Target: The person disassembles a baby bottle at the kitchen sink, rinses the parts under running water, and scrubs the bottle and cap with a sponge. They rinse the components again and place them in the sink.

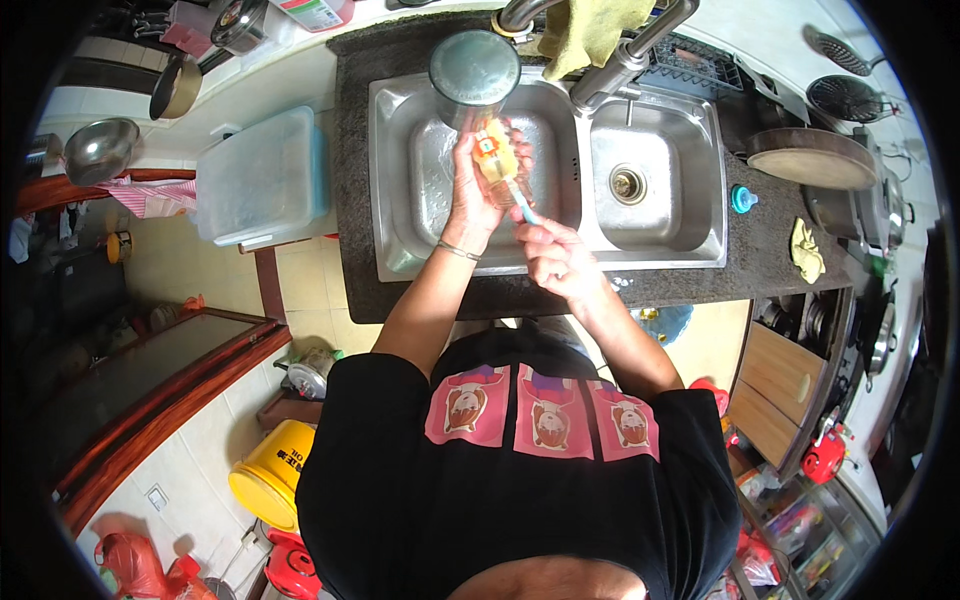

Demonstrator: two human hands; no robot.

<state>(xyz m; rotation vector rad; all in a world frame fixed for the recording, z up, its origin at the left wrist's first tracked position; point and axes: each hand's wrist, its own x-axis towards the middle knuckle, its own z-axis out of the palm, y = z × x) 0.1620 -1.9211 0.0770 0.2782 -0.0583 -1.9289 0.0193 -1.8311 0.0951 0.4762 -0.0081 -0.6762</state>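
Over the left basin of the steel sink, my left hand is wrapped around a clear bottle, partly hidden by its fingers. A brush with a yellow sponge head and a pale blue handle appears to be inside the bottle. My right hand grips the handle's lower end. Just beyond my left hand is a cylindrical container with a greenish round top. A blue bottle collar with a teat lies on the dark countertop, right of the sink.
Behind the sink rises a steel faucet, beside a hanging yellow cloth. Another yellow cloth lies on the right countertop, near a round pan. A translucent plastic box stands left of the counter.
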